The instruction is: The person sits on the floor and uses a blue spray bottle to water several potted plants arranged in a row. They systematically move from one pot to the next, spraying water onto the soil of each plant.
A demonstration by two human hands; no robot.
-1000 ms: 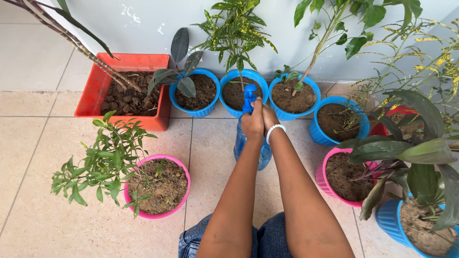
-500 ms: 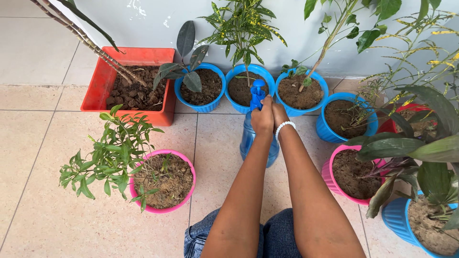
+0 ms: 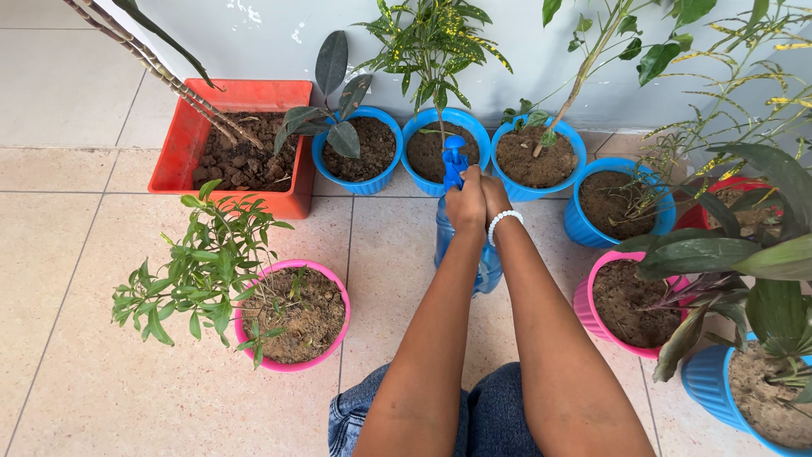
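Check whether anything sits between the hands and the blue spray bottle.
Nothing visible does. The left hand and right hand are both wrapped around the top of the blue spray bottle, which stands on the tiled floor among the pots.

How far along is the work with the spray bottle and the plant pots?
Done: nothing shows for certain; the soil in the pink pot and blue pots looks dry. In hand: both hands, left hand and right hand, grip the blue spray bottle, which stands on the tiled floor. Left: apparently all the pots.
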